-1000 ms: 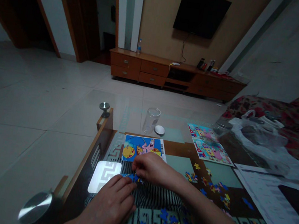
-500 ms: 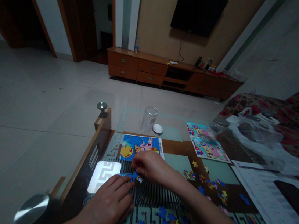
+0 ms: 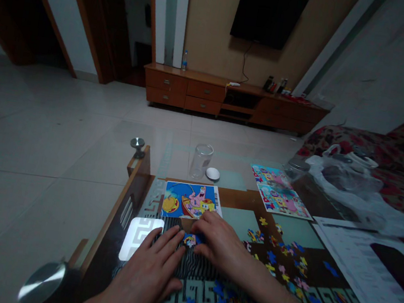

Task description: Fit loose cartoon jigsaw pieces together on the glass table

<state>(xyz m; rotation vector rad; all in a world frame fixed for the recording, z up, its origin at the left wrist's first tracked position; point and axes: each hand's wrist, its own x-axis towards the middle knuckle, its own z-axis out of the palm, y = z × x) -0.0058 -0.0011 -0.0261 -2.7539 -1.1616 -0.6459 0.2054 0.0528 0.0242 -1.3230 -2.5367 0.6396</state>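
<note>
Dim room, and my head camera is struggling with the low light.

I'm seeing most of the brightness coming off the pale floor tiles [image 3: 37,148] on the left, while the glass table [image 3: 238,217] and sofa [image 3: 394,148] are sinking into murk. One sharp glare patch [image 3: 140,238] is bouncing off the glass near my left hand [image 3: 148,279], and a metal knob [image 3: 42,284] is catching a highlight. The doorway [image 3: 4,3] is reading almost black. Edges are bending outward from the wide lens, and the puzzle pieces [image 3: 284,263] are smearing into grainy, soft blobs.

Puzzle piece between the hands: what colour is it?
Mostly blue with some yellow and pink, seen in the head view: puzzle piece.
</note>
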